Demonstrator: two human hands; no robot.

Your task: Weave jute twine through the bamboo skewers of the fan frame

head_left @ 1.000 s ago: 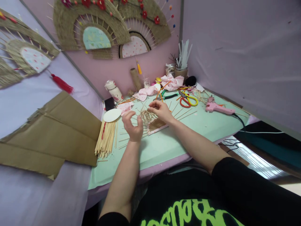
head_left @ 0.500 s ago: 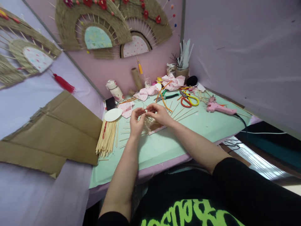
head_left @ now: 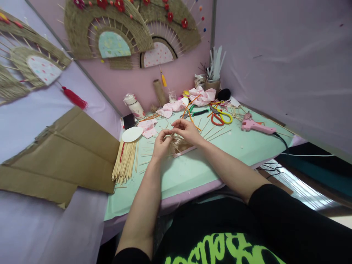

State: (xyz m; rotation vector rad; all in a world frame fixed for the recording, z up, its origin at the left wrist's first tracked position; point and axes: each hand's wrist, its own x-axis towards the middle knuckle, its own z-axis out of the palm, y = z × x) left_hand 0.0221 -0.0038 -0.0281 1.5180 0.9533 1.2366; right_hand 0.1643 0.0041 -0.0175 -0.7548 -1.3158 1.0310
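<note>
1. Grip: I've got the L hand (head_left: pixel 162 143) in a narrow pinch on the twine (head_left: pixel 176 144), a loose, tangled hank. The R hand (head_left: pixel 189 131) sits just beside it, thumb and fingers drawn in close — strands too fine at this res., so I can't tell if it has one.
2. Workpiece: under and between both hands lies the cardboard half-disc (head_left: pixel 184 146), pink cloth along its near edge, flat on the table, approx. mid-surface.
3. Done, as I judge it: thin sticks (head_left: pixel 218 135) already radiate from it to both sides, & the cloth edging is on.
4. Left, as I judge it: outer stick lengths are bare and the twine is loose — vs. the woven fans (head_left: pixel 78 35) on the wall, w/ twine packed across theirs.
5. Surface: pale green table cover (head_left: pixel 200 172). To my left, a bundle of sticks (head_left: pixel 123 165) w/ a white oval card (head_left: pixel 132 134) over its top end. Toward the back: bottle (head_left: pixel 134 107), crumpled pink cloth (head_left: pixel 202 96), pliers (head_left: pixel 200 112), scissors (head_left: pixel 226 117); pink glue gun (head_left: pixel 257 126) far right.
6. Room: booth w/ lilac & pink draped walls; large folded cardboard (head_left: pixel 63 154) at left, red tassel (head_left: pixel 73 97) hanging above it.
</note>
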